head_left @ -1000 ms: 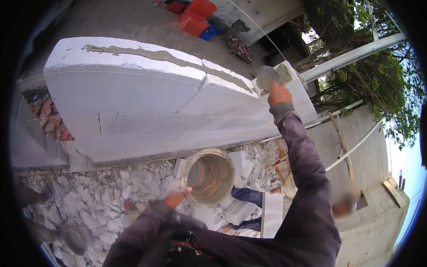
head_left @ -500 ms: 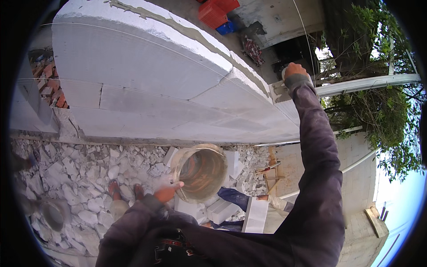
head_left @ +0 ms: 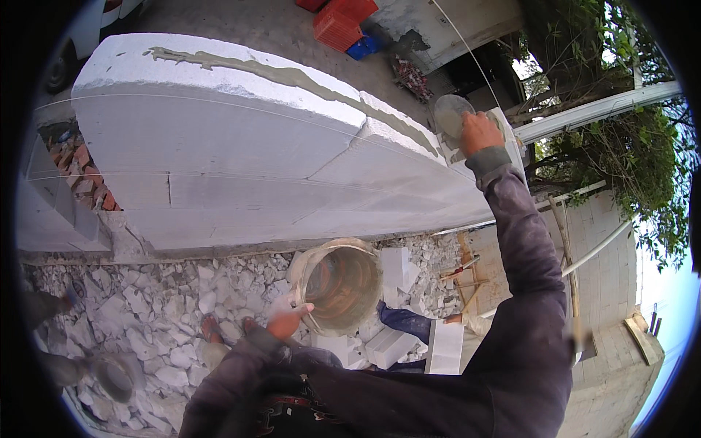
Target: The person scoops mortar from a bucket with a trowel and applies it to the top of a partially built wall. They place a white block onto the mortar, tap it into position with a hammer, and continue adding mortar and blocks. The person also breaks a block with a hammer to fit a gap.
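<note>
My left hand (head_left: 286,317) grips the rim of a mortar-stained bucket (head_left: 371,292), thumb over the edge. The bucket tilts with its mouth toward me; its inside is coated and nearly bare. My right arm stretches to the far right end of a white block wall (head_left: 241,139). There my right hand (head_left: 483,133) is closed on a round, grey, mortar-smeared scoop (head_left: 451,115), held just above the wall top. Its handle is hidden by my fingers. A strip of wet grey mortar (head_left: 292,77) runs along the wall's top.
Broken white rubble (head_left: 157,321) covers the ground below. Another person's hand (head_left: 453,319) rests on a white block (head_left: 445,349) near blue trousers. A second bucket (head_left: 117,376) stands lower left. Thin string lines cross the wall. Red crates (head_left: 337,31) lie beyond it; branches (head_left: 621,168) hang at right.
My right hand has lifted and turned the scoop, so its round face now shows above the wall end. The view has shifted slightly; my left hand keeps hold of the bucket.
</note>
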Demonstrator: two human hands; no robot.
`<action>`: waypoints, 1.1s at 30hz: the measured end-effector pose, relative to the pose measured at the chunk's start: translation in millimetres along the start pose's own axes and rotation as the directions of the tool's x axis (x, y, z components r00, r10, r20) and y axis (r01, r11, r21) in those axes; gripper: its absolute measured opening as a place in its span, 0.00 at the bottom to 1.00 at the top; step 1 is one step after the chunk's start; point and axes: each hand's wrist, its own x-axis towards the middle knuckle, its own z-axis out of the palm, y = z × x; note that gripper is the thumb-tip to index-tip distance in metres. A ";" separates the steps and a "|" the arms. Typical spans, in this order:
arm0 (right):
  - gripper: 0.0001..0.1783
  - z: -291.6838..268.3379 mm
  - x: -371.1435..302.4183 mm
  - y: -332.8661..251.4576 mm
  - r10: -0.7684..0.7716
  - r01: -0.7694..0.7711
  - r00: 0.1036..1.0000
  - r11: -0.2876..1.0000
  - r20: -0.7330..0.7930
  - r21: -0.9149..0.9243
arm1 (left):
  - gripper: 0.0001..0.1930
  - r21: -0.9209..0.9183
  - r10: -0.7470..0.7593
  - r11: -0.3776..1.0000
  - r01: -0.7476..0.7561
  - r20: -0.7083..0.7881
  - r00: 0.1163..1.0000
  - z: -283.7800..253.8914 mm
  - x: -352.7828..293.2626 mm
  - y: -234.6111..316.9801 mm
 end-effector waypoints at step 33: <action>0.22 -64.0 56.6 234.9 -0.019 -0.262 0.908 0.752 0.418 0.604 | 0.14 0.095 0.005 0.995 -0.001 -0.045 0.999 29.7 25.6 -5.3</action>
